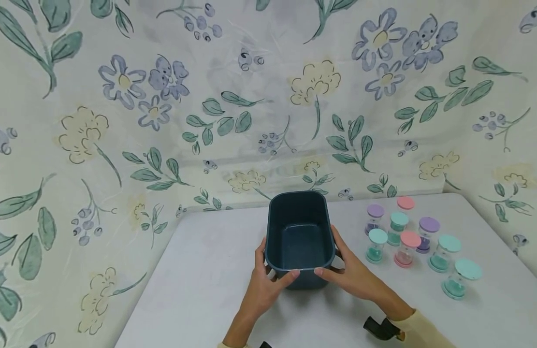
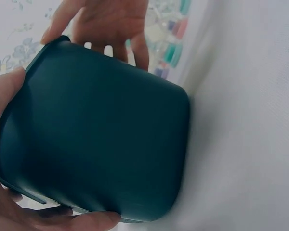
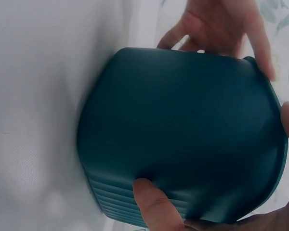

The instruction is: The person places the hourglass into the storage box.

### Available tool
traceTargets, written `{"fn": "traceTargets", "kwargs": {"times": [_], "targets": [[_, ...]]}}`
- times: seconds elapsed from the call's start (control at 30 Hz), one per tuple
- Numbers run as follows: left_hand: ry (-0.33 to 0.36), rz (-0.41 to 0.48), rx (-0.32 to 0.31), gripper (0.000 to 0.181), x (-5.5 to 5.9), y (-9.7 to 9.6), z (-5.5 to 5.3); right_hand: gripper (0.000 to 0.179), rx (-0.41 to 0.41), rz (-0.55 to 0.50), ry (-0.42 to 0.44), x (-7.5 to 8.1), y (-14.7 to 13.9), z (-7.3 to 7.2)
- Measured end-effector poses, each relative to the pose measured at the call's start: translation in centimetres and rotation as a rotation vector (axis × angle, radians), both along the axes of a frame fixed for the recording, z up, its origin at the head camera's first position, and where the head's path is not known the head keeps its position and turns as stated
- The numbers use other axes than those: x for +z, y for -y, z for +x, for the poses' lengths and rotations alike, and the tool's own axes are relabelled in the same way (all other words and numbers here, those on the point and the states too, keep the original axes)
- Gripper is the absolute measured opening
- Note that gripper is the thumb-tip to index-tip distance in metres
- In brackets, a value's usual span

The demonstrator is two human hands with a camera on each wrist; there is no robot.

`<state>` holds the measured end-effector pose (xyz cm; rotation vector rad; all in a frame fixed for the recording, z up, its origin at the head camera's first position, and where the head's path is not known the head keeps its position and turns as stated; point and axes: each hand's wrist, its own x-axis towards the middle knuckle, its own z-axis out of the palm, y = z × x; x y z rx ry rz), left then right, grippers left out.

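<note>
A dark teal, open-topped plastic bin (image 1: 306, 279) with rounded corners is near the middle of the white table, its inside facing the head camera. My left hand (image 1: 265, 289) grips its left side, thumb over the near rim and fingers along the side wall. On the opposite side my right hand (image 1: 357, 276) holds it the same way. Both wrist views show the bin's smooth outer wall (image 2: 96, 130), and the right wrist view also shows a ribbed side (image 3: 120, 199). Whether its base touches the table I cannot tell.
Several small sand timers stand upright on the right of the table (image 1: 198, 270), with turquoise (image 1: 461, 278), pink (image 1: 407, 249) and purple (image 1: 428, 234) caps. A flower-printed cloth (image 1: 259, 111) hangs behind and at both sides.
</note>
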<state>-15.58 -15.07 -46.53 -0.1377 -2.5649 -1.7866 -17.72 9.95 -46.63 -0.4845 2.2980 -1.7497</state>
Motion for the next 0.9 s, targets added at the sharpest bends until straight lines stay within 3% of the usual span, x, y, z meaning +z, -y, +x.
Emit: {"fn": "traceTargets", "kwargs": {"times": [0.33, 0.5, 0.9], "targets": [[0.016, -0.151, -0.108, 0.112, 1.9, 1.9, -1.2, 0.11, -0.028, 0.007, 0.009, -0.1, -0.1, -0.2], [0.0, -0.143, -0.171, 0.116, 2.1, 2.5, -2.0, 0.109, -0.033, 0.0, 0.03, -0.2, 0.3, 0.0], [0.023, -0.188, -0.103, 0.121, 2.1, 1.8, -2.5, 0.108, -0.042, -0.002, 0.023, 0.0, -0.3, -0.1]]}}
